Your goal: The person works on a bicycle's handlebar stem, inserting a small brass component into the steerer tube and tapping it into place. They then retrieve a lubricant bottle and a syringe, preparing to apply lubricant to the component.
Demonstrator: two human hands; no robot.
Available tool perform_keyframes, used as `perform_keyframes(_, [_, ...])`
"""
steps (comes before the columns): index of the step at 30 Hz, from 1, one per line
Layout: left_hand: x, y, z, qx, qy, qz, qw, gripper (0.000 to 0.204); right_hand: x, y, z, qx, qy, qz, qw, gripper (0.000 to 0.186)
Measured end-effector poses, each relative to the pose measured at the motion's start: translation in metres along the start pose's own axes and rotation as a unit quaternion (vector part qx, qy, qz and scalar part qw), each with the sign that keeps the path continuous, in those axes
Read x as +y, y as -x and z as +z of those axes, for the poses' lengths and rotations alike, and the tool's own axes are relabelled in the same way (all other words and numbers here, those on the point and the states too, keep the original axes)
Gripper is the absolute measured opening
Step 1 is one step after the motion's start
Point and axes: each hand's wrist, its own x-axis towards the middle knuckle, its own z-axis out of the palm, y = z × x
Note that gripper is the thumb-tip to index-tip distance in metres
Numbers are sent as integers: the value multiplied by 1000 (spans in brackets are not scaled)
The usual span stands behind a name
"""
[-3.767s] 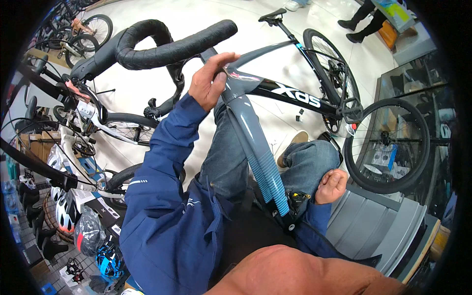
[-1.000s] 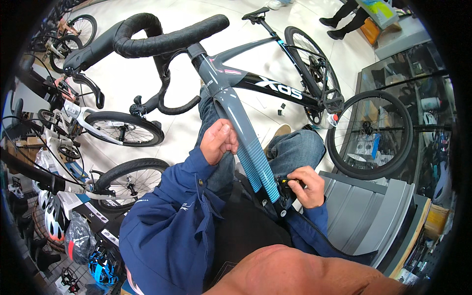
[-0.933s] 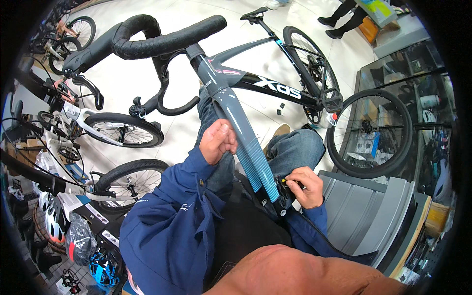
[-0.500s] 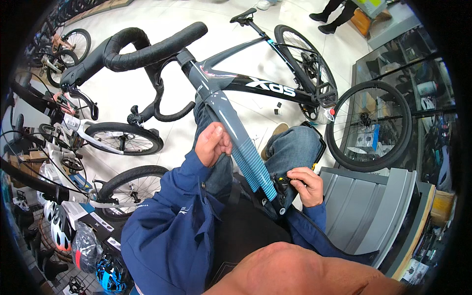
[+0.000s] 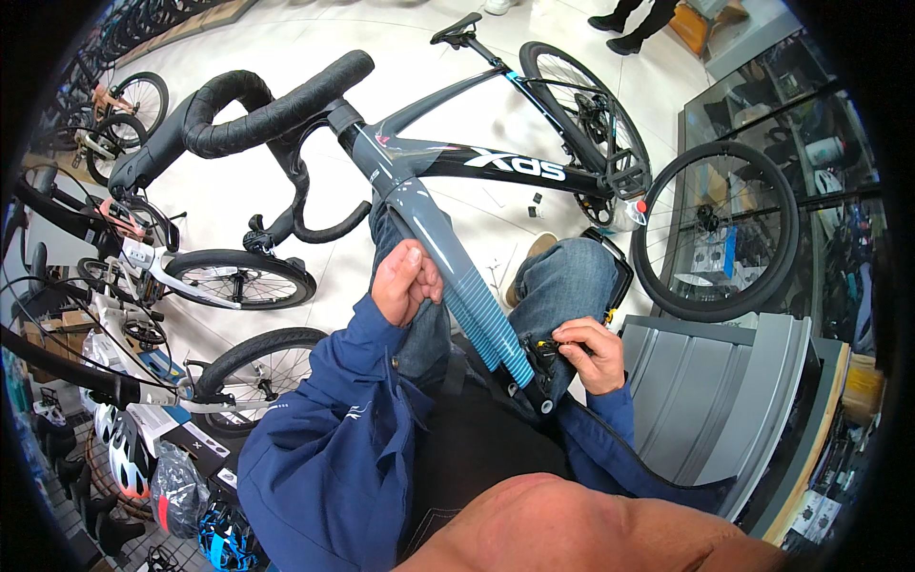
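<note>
Since the earliest frame: left hand (image 5: 407,283) down from the head tube (image 5: 378,148) to beside the fork (image 5: 443,243); right hand (image 5: 591,355) over from the knee (image 5: 577,276) to the fork's end.

Grip: left fingers curled in, thumb against them; whether anything small sits inside, cannot tell. Right thumb and fingertips drawn together at a small black fitting (image 5: 543,350) with a yellow bit; pinched or merely touching, cannot tell.

Position: the road bike (image 5: 410,153) slants away to upper right, wheel-less fork running down between the hands toward the lap.

Handling, my judgement: fork stiff, fairly light, gloss paint slick and easily scratched. Best hold around the middle of the legs; the wrapped handlebar (image 5: 276,119) should give more grip but swing the steering. Fitting looks fiddly, fingertip work only.

Markings: big white lettering (image 5: 515,165) on the black down tube, plainly legible, not copied here. Smaller pale marks near the fork crown, too small to read. Cyan stripes band the lower legs.
</note>
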Motion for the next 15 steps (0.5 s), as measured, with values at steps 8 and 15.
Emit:
perform_keyframes(8, [0, 0, -6, -14, -8, -9, 1000, 34, 8, 2, 1, 1, -16, -1, 1000, 17])
perform_keyframes(15, [-2, -1, -5, -8, 3, 1, 1000, 35, 8, -1, 2, 1, -27, 7, 1000, 19])
